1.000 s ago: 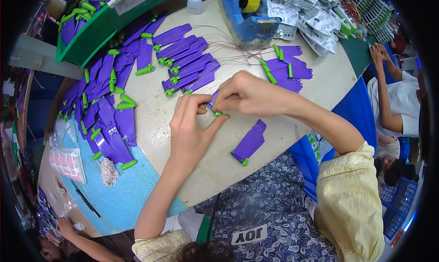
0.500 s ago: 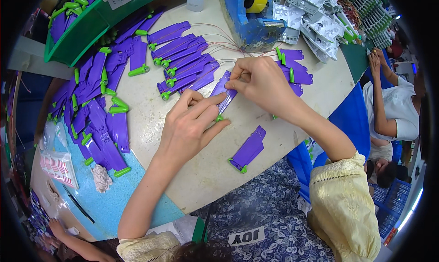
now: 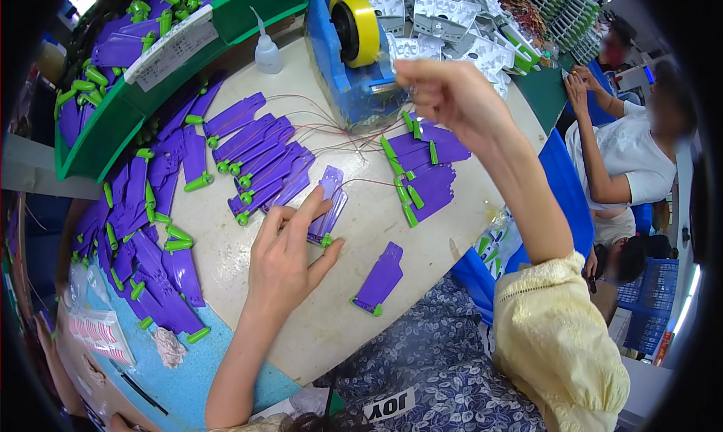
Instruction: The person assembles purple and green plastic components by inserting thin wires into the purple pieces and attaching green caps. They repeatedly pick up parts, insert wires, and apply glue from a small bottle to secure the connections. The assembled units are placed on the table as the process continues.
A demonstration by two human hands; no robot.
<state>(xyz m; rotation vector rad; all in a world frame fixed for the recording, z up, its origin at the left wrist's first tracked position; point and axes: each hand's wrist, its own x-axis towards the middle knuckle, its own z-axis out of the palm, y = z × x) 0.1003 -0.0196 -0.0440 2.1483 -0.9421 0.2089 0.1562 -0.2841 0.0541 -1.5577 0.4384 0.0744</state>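
My left hand lies flat, fingers spread, pinning a purple plastic tag with a green clip to the table. My right hand is raised at the blue tape dispenser, fingers pinched, seemingly on tape, can't tell for sure. Best keep the tag held still, pull tape straight. Right arm stretched forward, left wrist low, spare tag just beside
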